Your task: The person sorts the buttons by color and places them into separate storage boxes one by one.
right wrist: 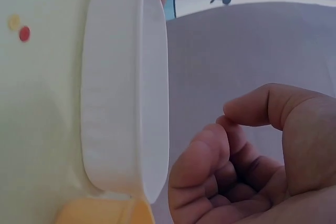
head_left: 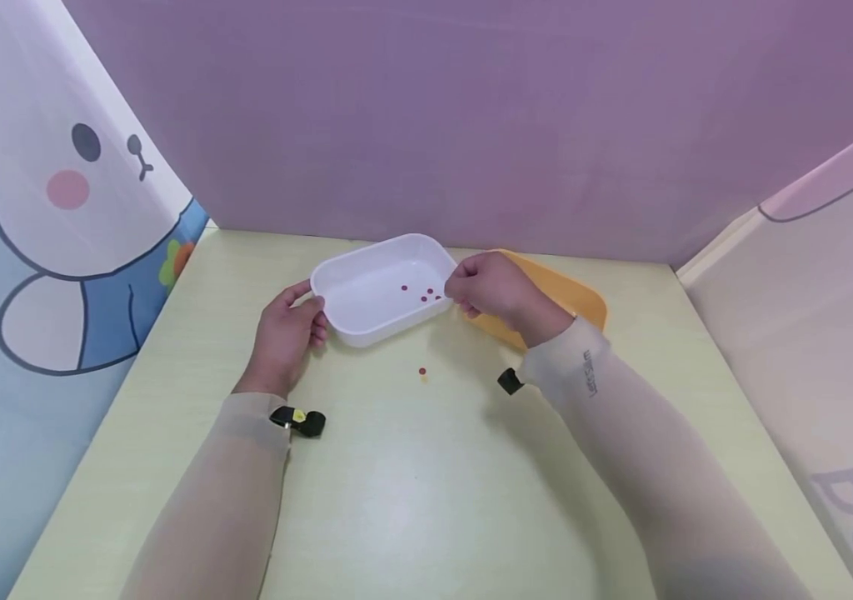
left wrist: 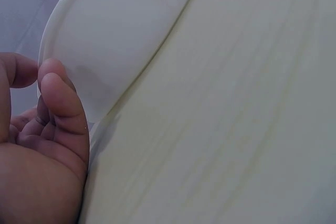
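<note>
A white rectangular plastic tray (head_left: 366, 329) stands on the table with several small red discs (head_left: 424, 298) inside, toward its right end. My left hand (head_left: 286, 333) grips the tray's left end, thumb at the rim (left wrist: 43, 40) and fingers against the outer wall. Over the opposite end hovers my right hand (head_left: 490, 287), its fingers curled and thumb tip meeting the index finger. In the right wrist view, no object shows between those fingertips (right wrist: 227, 109). On the table in front of the tray lie a red disc (head_left: 422, 371) and a yellow disc (head_left: 424, 380), side by side.
An orange-yellow tray (head_left: 584, 304) sits right of the white one, partly hidden under my right hand and wrist. A purple backdrop (head_left: 426, 125) rises behind the pale table (head_left: 396, 500). Printed cloth panels flank both sides, a cartoon rabbit (head_left: 97, 183) on the left one.
</note>
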Demonstrator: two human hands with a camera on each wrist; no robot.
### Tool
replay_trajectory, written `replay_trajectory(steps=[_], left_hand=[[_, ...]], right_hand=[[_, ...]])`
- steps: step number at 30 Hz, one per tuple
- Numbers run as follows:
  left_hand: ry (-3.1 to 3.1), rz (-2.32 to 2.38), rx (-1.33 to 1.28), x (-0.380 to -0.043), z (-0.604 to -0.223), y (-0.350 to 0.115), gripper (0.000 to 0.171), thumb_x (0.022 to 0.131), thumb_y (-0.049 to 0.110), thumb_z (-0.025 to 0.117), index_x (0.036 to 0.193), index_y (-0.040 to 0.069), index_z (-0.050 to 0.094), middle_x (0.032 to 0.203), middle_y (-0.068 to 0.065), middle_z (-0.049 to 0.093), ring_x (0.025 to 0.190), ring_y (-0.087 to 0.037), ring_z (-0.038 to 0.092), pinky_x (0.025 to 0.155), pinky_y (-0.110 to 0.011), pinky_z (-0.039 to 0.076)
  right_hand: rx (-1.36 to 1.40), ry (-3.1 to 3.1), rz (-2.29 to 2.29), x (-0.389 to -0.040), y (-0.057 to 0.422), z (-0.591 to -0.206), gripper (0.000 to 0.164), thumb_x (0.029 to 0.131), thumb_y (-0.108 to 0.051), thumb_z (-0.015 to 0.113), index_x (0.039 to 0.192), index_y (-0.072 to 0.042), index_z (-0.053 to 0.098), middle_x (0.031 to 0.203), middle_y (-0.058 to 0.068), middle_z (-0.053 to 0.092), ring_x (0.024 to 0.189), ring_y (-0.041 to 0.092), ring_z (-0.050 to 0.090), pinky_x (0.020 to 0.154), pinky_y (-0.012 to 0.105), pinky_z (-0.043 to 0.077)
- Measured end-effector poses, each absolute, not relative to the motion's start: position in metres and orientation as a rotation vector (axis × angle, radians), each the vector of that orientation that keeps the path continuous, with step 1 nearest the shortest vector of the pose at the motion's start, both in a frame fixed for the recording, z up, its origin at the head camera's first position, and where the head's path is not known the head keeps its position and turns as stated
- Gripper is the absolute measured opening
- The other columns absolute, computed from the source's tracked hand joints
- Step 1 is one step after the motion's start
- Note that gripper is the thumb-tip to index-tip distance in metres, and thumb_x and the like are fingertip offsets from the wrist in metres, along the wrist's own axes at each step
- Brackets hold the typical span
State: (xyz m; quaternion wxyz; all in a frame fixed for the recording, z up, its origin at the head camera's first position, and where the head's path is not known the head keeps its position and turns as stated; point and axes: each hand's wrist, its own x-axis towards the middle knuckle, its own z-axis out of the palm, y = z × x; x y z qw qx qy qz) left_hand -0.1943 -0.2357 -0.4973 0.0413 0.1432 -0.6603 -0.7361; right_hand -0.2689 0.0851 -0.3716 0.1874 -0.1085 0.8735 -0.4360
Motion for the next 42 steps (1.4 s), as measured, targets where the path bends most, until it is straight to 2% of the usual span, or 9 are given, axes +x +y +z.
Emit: replay_trajectory(steps=[4,10,14,19,22,30,38,42], left_hand=[[-2.016,-2.254,0.437,-0.194,-0.498,-0.236,0.048,0.115,0.023,0.064,0.163,0.018,0.056,0.093,-0.005,0.068,0.072,-0.012,0.064,0.061,-0.022,0.059],[-2.021,-2.255,0.447,-0.193,-0.497,-0.236,0.048,0.116,0.024,0.064,0.163,0.019,0.057,0.095,-0.005,0.067,0.073,-0.012,0.065,0.062,-0.021,0.059],[-2.015,-2.264,0.448,-0.193,-0.498,-0.236,0.048,0.115,0.023,0.064,0.162,0.019,0.057,0.096,-0.006,0.067,0.074,-0.012,0.064,0.062,-0.022,0.058],[-2.018,-2.261,0.446,-0.193,-0.498,-0.237,0.049,0.115,0.024,0.065,0.163,0.018,0.057,0.096,-0.005,0.067,0.074,-0.012,0.065,0.063,-0.022,0.059],[-2.014,-2.264,0.447,-0.193,-0.497,-0.237,0.049,0.115,0.024,0.065,0.163,0.019,0.057,0.095,-0.005,0.067,0.074,-0.012,0.065,0.062,-0.022,0.059],[-2.007,-2.268,0.447,-0.193,-0.495,-0.236,0.049,0.115,0.023,0.065,0.163,0.018,0.057,0.096,-0.006,0.067,0.074,-0.013,0.064,0.063,-0.022,0.058],[-2.017,-2.258,0.437,-0.194,-0.496,-0.235,0.049,0.115,0.023,0.064,0.163,0.017,0.057,0.096,-0.005,0.067,0.073,-0.012,0.064,0.063,-0.022,0.058],[-2.019,-2.249,0.44,-0.194,-0.496,-0.234,0.049,0.115,0.023,0.064,0.163,0.017,0.057,0.094,-0.005,0.067,0.072,-0.012,0.065,0.062,-0.022,0.058]], right_hand=[[-0.362,2.468,-1.188,-0.257,0.088,-0.377,0.018,0.099,-0.014,0.068,0.082,-0.009,0.065,0.083,0.004,0.065,0.081,0.023,0.064,0.077,0.032,0.061],[-0.389,2.44,-1.172,-0.243,0.091,-0.391,0.018,0.1,-0.015,0.07,0.083,-0.011,0.065,0.084,0.002,0.062,0.082,0.022,0.064,0.078,0.036,0.062],[-0.408,2.427,-1.184,-0.235,0.092,-0.402,0.018,0.099,-0.012,0.07,0.082,-0.011,0.065,0.083,0.002,0.062,0.079,0.021,0.063,0.073,0.034,0.058],[-0.44,2.449,-1.148,-0.228,0.092,-0.415,0.011,0.099,-0.014,0.073,0.088,-0.012,0.071,0.086,0.001,0.066,0.077,0.02,0.064,0.065,0.029,0.05],[-0.437,2.462,-1.114,-0.225,0.092,-0.423,0.009,0.098,-0.016,0.075,0.09,-0.013,0.074,0.082,0.002,0.068,0.075,0.019,0.063,0.063,0.028,0.047],[-0.499,2.54,-0.954,-0.219,0.087,-0.442,0.009,0.097,-0.022,0.079,0.089,-0.019,0.079,0.083,-0.001,0.072,0.077,0.019,0.063,0.065,0.03,0.051],[-0.55,2.572,-0.929,-0.209,0.084,-0.457,0.014,0.096,-0.023,0.08,0.083,-0.019,0.077,0.09,-0.008,0.08,0.08,0.015,0.061,0.067,0.027,0.049],[-0.525,2.566,-0.905,-0.206,0.082,-0.458,0.016,0.096,-0.025,0.083,0.083,-0.019,0.077,0.091,-0.007,0.08,0.082,0.017,0.063,0.069,0.029,0.052]])
